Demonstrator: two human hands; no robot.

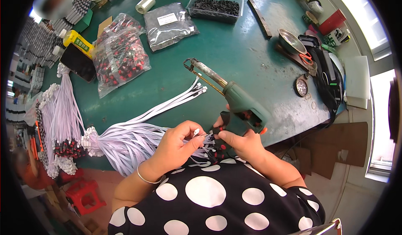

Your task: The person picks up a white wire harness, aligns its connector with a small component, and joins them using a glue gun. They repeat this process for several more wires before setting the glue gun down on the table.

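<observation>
My left hand (pixel 179 143) pinches a bundle of thin white ribbon wires (pixel 130 138) near their ends, just off the green table's front edge. My right hand (pixel 243 142) holds a small black and red part (pixel 217 131) against those wire ends, with several more such parts below it. Above my right hand lies a green soldering gun (pixel 238 105), its long metal tip (pixel 201 69) pointing up-left over the table. Whether my right hand also grips the gun's handle I cannot tell.
On the green table (pixel 234 51) lie a clear bag of red and black parts (pixel 119 55), a grey bag (pixel 169 23), a clear box of black parts (pixel 215 7), a phone (pixel 78 61), a yellow bottle (pixel 77 40) and a metal dish (pixel 291 41). More white wire bundles (pixel 63 109) hang at the left.
</observation>
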